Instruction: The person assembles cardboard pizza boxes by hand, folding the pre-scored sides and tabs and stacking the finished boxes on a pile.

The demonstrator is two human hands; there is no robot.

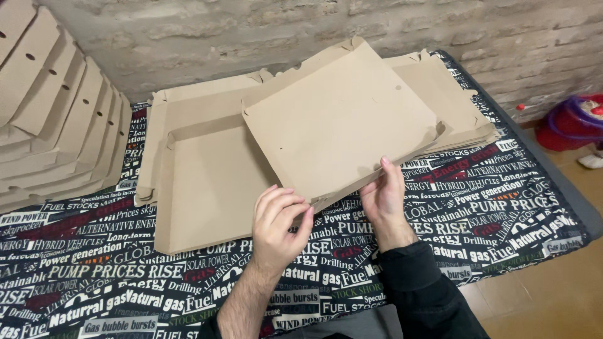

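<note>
Over the newsprint-patterned tablecloth (515, 226), both hands grip a flat brown cardboard pizza-box blank (339, 119): left hand (279, 226) pinching its near edge, right hand (384, 194) under it. Folded boxes (50, 125) sit stacked left; flat blanks (207, 182) are still unfolded beneath.

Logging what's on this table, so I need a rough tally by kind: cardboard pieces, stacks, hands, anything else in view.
Flat cardboard box blank held in both hands: 1
Cardboard blanks lying on the printed cloth: at least 2, exact number unclear
Stack of folded boxes, left: 1
Hands: 2, left hand, right hand
Red and purple tub on the floor: 1
Total: at least 7
</note>
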